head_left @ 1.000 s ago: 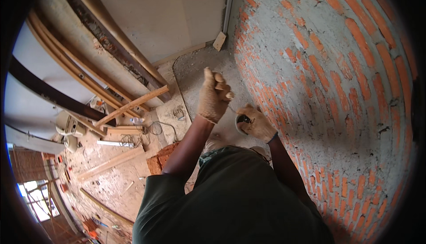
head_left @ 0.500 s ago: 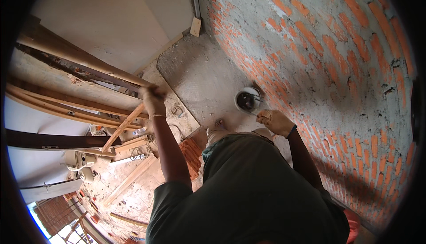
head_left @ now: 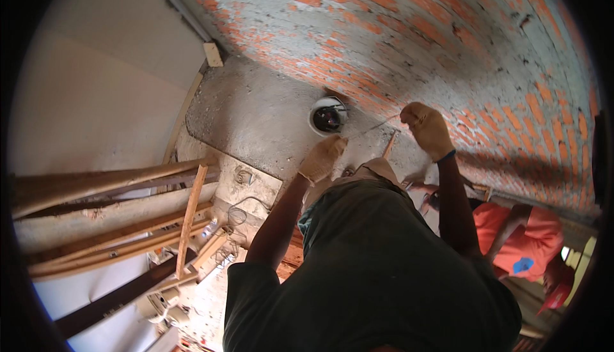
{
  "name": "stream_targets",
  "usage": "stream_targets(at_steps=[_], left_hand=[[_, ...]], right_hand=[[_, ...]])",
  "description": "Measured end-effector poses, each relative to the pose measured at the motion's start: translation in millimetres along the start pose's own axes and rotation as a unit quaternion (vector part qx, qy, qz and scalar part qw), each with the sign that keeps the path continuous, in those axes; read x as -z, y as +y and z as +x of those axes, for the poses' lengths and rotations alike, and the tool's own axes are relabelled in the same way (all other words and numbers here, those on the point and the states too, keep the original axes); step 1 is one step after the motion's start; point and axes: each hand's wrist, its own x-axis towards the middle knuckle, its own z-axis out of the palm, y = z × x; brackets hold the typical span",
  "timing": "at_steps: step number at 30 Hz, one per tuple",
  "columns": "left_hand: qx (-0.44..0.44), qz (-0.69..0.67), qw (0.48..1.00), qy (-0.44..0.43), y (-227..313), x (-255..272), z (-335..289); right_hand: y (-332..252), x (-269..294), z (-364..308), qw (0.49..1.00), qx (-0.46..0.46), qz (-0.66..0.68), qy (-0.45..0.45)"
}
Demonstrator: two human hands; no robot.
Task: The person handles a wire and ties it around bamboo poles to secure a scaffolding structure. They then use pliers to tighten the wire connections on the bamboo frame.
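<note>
My right hand [head_left: 427, 131], in a tan work glove, is raised close to the brick wall with its fingers closed. A thin grey strand [head_left: 382, 124], like wire or string, runs from it toward my left hand [head_left: 323, 159]. That hand is gloved too, its fingers pinched together at the strand's other end. Whether the strand is stiff or slack I cannot tell. Just beyond my left hand a white bucket [head_left: 312, 120] stands on the concrete floor, with dark things inside that I cannot make out.
An orange brick wall [head_left: 384, 29] with grey mortar smears rises on the right. Long timbers [head_left: 115, 234] and a slanting wooden stick [head_left: 190, 218] are at the left. Coiled wire [head_left: 236, 218] lies near a board [head_left: 256, 182]. A person in an orange shirt [head_left: 540, 230] bends at the lower right.
My left hand has let go of the timber and come across to beside the bucket. My right hand has moved up and away from the bucket with the strand. The co-worker has come into view.
</note>
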Motion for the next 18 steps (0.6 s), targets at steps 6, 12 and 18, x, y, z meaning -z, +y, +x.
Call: stream_targets(at_steps=[6,12,18], left_hand=[[0.015,0.018,0.999,0.027,45.2,24.2,50.9],[-0.156,0.295,0.94,-0.067,31.1,21.8,6.0],[0.095,0.225,0.962,0.12,122.4,-4.2,-1.8]], right_hand=[[22.1,-49.4,-56.9,0.947,0.074,-0.18,-0.255],[9.3,51.4,-61.9,0.987,0.094,0.125,0.028],[109.3,-22.8,-76.0,0.993,0.086,0.015,0.078]])
